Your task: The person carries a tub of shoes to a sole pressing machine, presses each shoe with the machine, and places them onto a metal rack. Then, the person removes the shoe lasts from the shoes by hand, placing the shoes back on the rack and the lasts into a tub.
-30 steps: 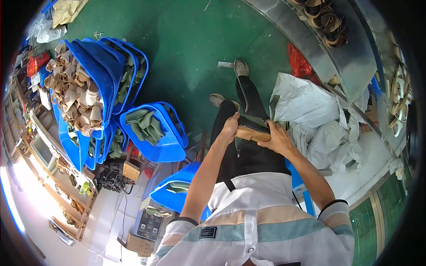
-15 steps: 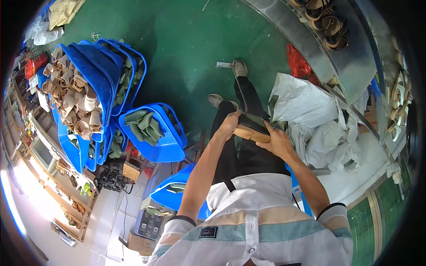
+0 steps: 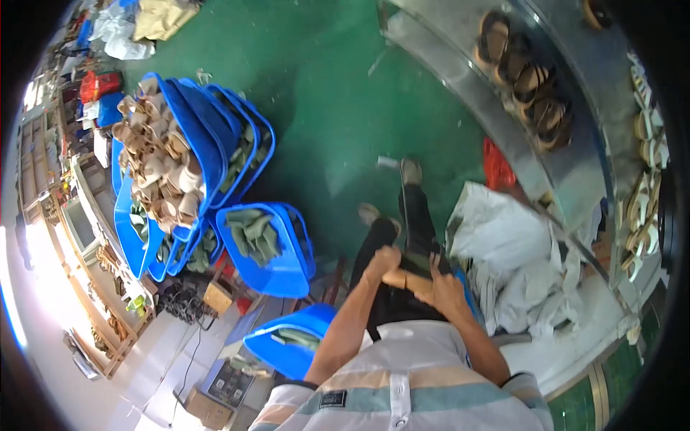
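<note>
Over my lap I hold a shoe (image 3: 408, 281) with a tan sole side and a dark olive part behind it; its details are blurred. My left hand (image 3: 382, 263) is closed around its left end. At the other end, my right hand (image 3: 444, 289) grips it, with fingers on the far side and the thumb near the tan side. Part of the shoe is hidden by both hands.
Left of me stand stacked blue tubs (image 3: 208, 144) with tan shoes (image 3: 162, 169) heaped up, and a blue tub (image 3: 287, 284) of green shoe lasts (image 3: 251, 233). Sandals (image 3: 532, 86) sit on a metal rack (image 3: 431, 43) at right. White sacks (image 3: 496, 230) lie beside my leg.
The camera view has tilted, so the surroundings and my hands appear lower in the picture. Both hands still hold the shoe, now closer to my body.
</note>
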